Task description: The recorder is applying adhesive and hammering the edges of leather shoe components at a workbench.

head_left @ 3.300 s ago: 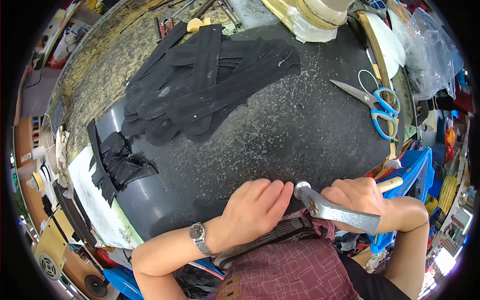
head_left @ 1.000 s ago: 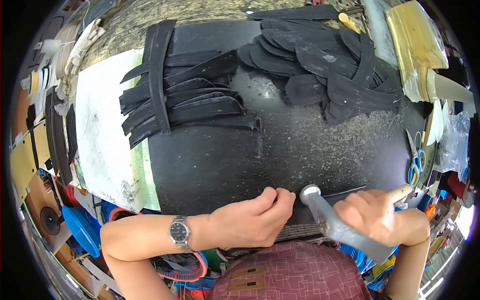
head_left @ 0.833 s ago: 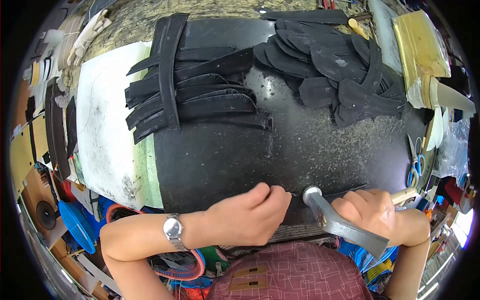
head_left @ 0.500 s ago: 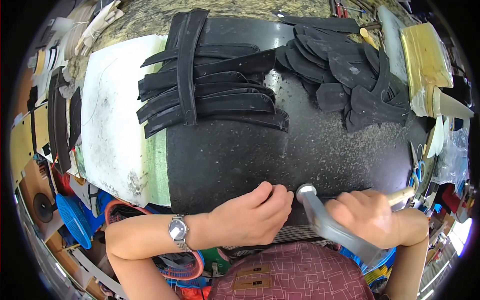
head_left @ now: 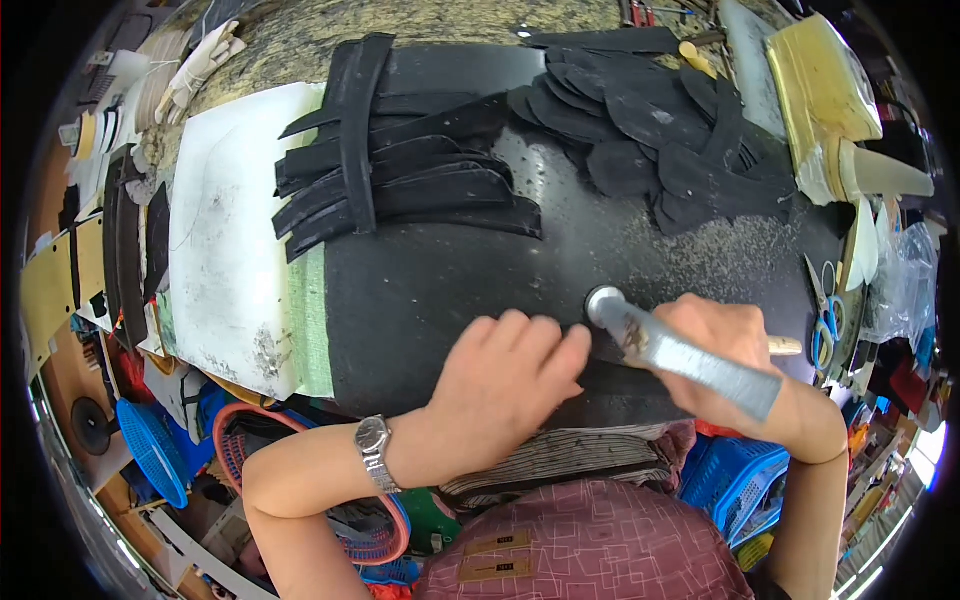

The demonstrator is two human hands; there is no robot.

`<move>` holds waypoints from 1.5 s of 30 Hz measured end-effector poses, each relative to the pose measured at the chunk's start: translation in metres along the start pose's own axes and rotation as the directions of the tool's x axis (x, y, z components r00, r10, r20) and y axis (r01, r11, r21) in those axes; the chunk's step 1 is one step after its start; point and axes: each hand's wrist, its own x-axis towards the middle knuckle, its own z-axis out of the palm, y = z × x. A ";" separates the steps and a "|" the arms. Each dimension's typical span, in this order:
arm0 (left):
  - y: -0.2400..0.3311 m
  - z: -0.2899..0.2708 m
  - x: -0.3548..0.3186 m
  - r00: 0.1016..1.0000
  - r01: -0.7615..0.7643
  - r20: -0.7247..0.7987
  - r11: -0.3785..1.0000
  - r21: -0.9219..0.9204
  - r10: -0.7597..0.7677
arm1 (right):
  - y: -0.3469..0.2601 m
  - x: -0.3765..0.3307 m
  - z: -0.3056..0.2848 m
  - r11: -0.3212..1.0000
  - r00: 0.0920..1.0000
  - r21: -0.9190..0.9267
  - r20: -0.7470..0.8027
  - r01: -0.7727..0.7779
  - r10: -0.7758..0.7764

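Note:
My right hand (head_left: 715, 335) is wrapped round the pale wooden handle of a hammer (head_left: 700, 365). The hammer's round steel face (head_left: 603, 303) is at the black work surface (head_left: 430, 300), just right of my left hand. My left hand (head_left: 510, 380), back upward, has its fingers bent down near the front edge. Whatever they hold or press is hidden under them. A dark piece (head_left: 620, 380) lies between my hands, hard to tell from the black surface.
Black strips (head_left: 440, 190) lie stacked at the upper left under one crosswise strip (head_left: 357, 140). Rounded black pieces (head_left: 640, 120) are heaped at the upper right. A white board (head_left: 225, 240) lies left, scissors (head_left: 825, 315) right. Baskets (head_left: 730, 480) stand below the edge.
The hammer and my right hand have moved up and slightly left in the picture. My left hand has turned back-upward, its fingers farther onto the surface. The whole view has shifted somewhat.

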 end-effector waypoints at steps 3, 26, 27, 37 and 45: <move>0.010 0.001 0.005 0.998 0.029 0.060 0.999 0.016 -0.030 | -0.001 -0.019 -0.007 0.995 0.995 0.055 -0.038 -0.085 0.087; 0.016 0.036 0.055 0.974 -0.167 0.117 0.963 -0.212 0.195 | 0.004 -0.085 -0.010 0.981 0.990 0.143 0.074 -0.133 0.124; 0.013 0.037 0.053 0.975 -0.158 0.117 0.963 -0.216 0.186 | 0.002 -0.085 -0.011 0.982 0.987 0.120 0.087 -0.145 0.135; 0.013 0.037 0.042 0.802 -0.597 0.170 0.760 0.255 0.573 | 0.009 -0.063 -0.031 0.994 0.970 -0.082 0.225 -0.077 0.094; 0.010 0.032 0.046 0.898 -0.406 0.148 0.910 -0.082 0.414 | 0.000 -0.067 -0.036 0.991 0.964 -0.080 0.237 -0.106 0.123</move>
